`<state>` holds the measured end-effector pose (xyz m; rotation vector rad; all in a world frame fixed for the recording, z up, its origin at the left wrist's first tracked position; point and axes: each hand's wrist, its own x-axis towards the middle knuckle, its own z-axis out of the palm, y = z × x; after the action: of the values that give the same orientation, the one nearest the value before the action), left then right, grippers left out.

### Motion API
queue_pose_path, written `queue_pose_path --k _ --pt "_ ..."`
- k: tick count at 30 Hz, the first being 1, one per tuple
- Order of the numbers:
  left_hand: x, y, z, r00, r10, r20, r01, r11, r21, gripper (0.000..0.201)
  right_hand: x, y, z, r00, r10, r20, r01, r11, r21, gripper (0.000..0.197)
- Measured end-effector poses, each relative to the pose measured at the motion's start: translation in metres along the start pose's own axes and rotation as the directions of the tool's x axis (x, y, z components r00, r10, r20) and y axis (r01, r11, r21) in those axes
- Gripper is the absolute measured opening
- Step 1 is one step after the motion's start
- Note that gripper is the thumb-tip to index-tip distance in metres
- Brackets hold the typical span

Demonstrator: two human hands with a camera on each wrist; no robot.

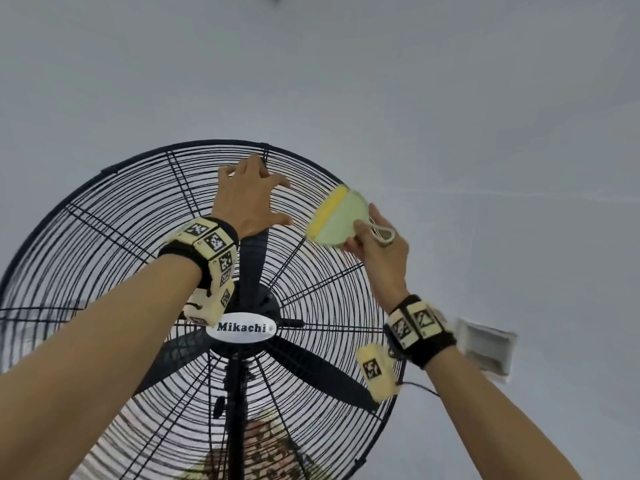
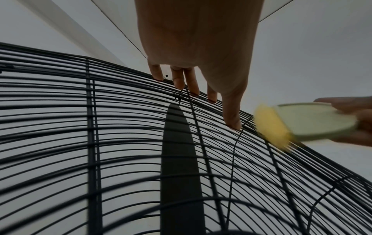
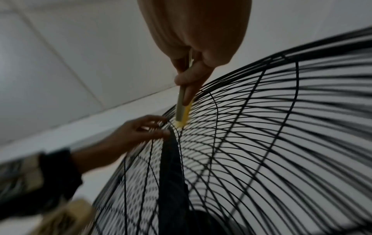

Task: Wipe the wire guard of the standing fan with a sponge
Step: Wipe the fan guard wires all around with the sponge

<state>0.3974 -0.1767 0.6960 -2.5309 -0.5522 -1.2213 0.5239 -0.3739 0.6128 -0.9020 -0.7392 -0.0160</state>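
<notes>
The wire guard (image 1: 145,237) of the one standing fan (image 1: 239,341) fills the lower middle of my head view, a black dome of thin rings and spokes with the blades behind it and a white badge (image 1: 241,328) at the hub. On its upper right part I have the single sponge (image 1: 334,216), a pale green pad with a yellow strip along its far edge; the yellow edge is pressed onto the wires near the rim, as both wrist views show. My right hand (image 1: 375,244) pinches the near end of the sponge between thumb and fingers, with a white cord loop (image 1: 382,233) lying over the fingers. My left hand (image 1: 247,195) is spread flat with straight fingers, their tips resting on the wires just left of the sponge near the top of the guard, steadying it and gripping nothing. I judge the wiping to be in progress at the upper right sector; I cannot tell from the wires which parts are already clean, so the left side, the lower half and the area round the hub may all be left to do. Counted: one fan, one sponge, two hands, three blades visible. Behind the fan is a plain pale wall (image 1: 485,98) with a small white box (image 1: 486,348) fixed to it at the right.
</notes>
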Motion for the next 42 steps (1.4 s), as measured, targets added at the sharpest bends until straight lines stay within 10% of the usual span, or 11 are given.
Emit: queue_pose_path --k 7,16,25,30,35,42 --pt "0.001 -0.001 0.003 1.000 0.012 -0.012 -0.012 1.000 -0.008 0.073 0.006 -0.016 0.001 0.998 0.016 -0.068 -0.002 0.980 0.201 0.047" --pt "-0.023 -0.015 0.012 0.985 0.048 -0.167 -0.048 0.999 0.001 0.067 -0.005 0.001 -0.006 1.000 -0.015 0.000 0.015 1.000 -0.009 0.044" --pt "-0.064 -0.034 0.010 0.996 -0.078 0.047 0.073 0.991 0.113 0.111 -0.037 0.015 0.011 0.987 -0.064 0.146 0.094 0.975 -0.203 0.043" --pt "-0.064 -0.034 0.010 0.993 -0.106 0.053 0.097 0.985 0.143 0.114 -0.029 0.007 0.010 0.993 -0.117 -0.007 0.116 0.988 -0.099 0.043" --pt "-0.057 -0.032 0.003 0.993 -0.109 0.051 0.101 0.984 0.144 0.114 -0.044 0.019 0.002 0.986 -0.024 0.162 0.062 0.970 -0.233 0.045" --pt "-0.052 -0.031 0.001 0.995 -0.098 0.027 0.093 0.983 0.160 0.119 -0.040 0.021 0.005 0.996 -0.065 0.068 0.073 0.990 -0.119 0.048"
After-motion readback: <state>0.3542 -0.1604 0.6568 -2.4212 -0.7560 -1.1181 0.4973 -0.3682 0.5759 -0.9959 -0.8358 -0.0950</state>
